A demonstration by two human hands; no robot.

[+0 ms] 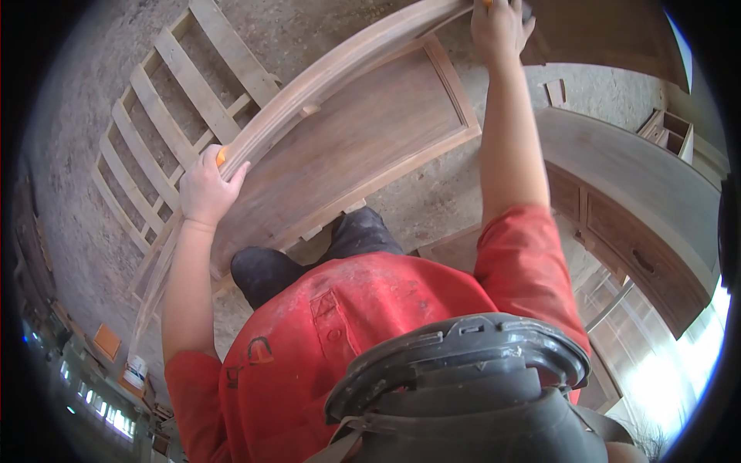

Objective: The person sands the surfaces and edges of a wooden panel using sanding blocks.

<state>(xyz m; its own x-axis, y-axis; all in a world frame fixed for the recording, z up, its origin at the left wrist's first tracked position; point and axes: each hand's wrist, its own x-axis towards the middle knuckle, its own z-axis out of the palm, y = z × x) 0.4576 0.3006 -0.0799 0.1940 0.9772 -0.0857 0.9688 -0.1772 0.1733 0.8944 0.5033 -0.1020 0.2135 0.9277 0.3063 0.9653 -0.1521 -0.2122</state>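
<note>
A large wooden panel point(355, 116) with a raised, moulded frame stands tilted in front of my legs. My left hand point(208, 185) grips the near left end of its long top rail point(289, 96), with a bit of orange showing at the fingers. Up at the top of the view, my right hand point(502, 31) is at the rail's far right end, where another orange bit and a dark object show beside the fingers. Its fingertips are partly cut off by the frame edge.
A slatted wooden pallet point(166, 116) lies on the dusty floor at the left. A long wooden cabinet with drawers point(617, 224) stands at the right, and a dark wooden panel point(610, 38) is at the upper right. A white tub point(135, 372) sits at the lower left.
</note>
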